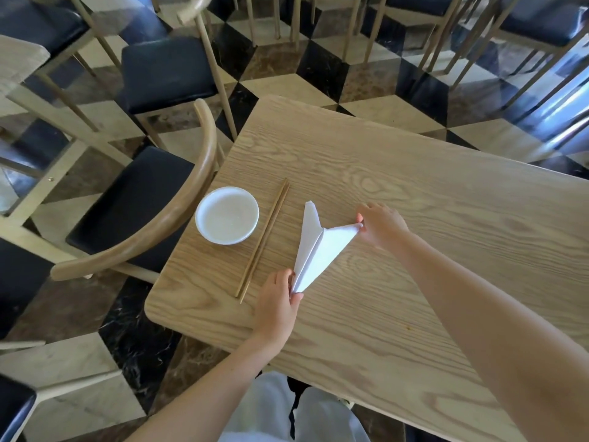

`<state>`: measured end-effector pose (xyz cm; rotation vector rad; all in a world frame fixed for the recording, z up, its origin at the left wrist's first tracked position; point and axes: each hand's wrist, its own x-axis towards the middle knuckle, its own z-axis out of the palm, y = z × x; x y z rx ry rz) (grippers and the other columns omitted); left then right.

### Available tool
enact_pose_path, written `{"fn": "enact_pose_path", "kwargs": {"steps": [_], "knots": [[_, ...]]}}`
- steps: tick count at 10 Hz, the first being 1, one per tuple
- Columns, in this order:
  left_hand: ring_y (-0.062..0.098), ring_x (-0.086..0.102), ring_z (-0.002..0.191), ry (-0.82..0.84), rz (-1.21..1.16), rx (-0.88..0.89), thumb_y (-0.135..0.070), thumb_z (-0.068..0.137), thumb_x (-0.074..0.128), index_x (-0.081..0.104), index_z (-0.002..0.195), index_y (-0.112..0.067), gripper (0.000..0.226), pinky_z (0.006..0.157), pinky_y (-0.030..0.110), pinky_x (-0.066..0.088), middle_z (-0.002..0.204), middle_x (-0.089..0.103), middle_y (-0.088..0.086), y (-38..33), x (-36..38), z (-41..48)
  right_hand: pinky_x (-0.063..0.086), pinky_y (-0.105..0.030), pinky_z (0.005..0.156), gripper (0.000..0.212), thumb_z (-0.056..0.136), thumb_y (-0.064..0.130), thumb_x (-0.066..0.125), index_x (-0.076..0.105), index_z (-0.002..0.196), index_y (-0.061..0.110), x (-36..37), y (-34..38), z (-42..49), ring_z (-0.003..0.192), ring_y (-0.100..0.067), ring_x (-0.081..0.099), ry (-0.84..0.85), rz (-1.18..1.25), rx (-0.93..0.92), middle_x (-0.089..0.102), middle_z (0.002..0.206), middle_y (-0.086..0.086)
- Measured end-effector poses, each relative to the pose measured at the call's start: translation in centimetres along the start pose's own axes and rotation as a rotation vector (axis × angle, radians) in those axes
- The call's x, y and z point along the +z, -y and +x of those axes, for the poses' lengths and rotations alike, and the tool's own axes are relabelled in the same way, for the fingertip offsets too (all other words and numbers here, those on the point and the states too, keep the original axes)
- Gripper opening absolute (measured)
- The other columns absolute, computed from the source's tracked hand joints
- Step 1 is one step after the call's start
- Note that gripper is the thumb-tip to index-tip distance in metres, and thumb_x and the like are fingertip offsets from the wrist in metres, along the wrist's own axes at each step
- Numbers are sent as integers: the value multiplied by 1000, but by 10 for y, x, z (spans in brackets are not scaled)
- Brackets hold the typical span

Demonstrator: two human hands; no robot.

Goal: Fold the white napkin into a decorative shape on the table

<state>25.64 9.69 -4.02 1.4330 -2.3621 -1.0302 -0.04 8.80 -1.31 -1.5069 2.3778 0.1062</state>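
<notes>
The white napkin (322, 247) lies on the wooden table (430, 193), folded into a narrow V-like shape with two pointed wings and a tip toward me. My left hand (278, 303) pinches the near tip of the napkin between thumb and fingers. My right hand (381, 225) grips the far right wing's corner. The other wing points away toward the upper left and lies free.
A white bowl (227, 215) stands left of the napkin, with a pair of wooden chopsticks (263, 239) lying between them. A wooden chair with a dark seat (134, 215) is pushed against the table's left edge. More chairs stand on the checkered floor behind.
</notes>
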Motion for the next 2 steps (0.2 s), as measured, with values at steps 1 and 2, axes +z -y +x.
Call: {"fn": "enact_pose_path", "kwargs": {"steps": [1, 2], "knots": [[25, 54, 105, 13, 87, 54, -37, 80, 67, 40, 130, -6, 65, 81, 32, 47, 119, 52, 9, -10, -10, 8, 43, -37, 85, 31, 86, 21, 54, 54, 116, 13, -6, -7, -6, 111, -32, 52, 54, 138, 105, 55, 120, -11], [28, 49, 109, -17, 121, 143, -40, 81, 64, 40, 129, -6, 64, 85, 33, 41, 119, 50, 13, -32, -28, 28, 43, -33, 87, 45, 84, 21, 60, 49, 126, 10, -9, -14, -18, 112, -31, 53, 182, 235, 114, 54, 125, -13]]}}
